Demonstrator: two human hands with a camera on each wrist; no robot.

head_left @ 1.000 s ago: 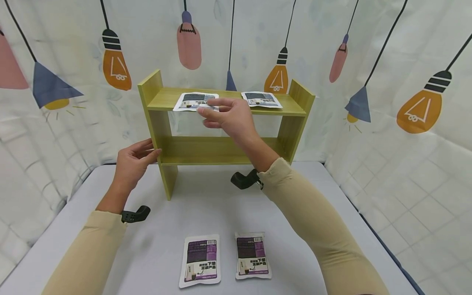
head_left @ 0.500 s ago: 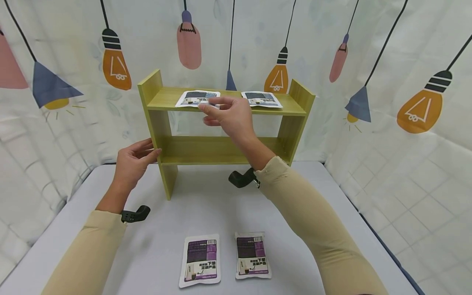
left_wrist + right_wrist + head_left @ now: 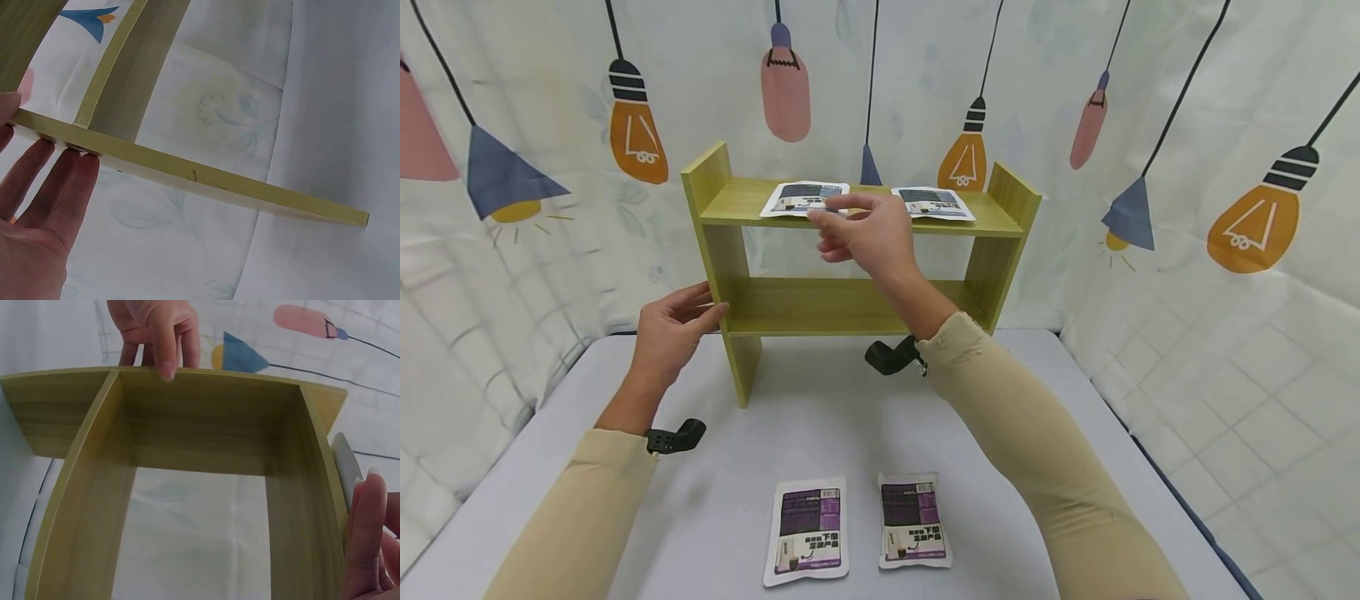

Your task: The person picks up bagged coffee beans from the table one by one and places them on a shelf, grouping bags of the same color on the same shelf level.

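A yellow-green wooden shelf stands on the white table. My left hand grips its left side panel, thumb at the front edge and fingers along the outer face. My right hand reaches across to the top board and pinches the near right corner of a flat white pouch with thumb and index finger. In the right wrist view that pouch shows edge-on against the board, beside my fingers. A second pouch lies to its right on the top board.
Two pouches with purple and black labels, a left one and a right one, lie flat on the table in front of the shelf. Behind the shelf hangs a curtain printed with lamps.
The pouch at my right hand has shifted slightly back and to the right on the top board, the hand following a little. My left hand and the other pouches have stayed put.
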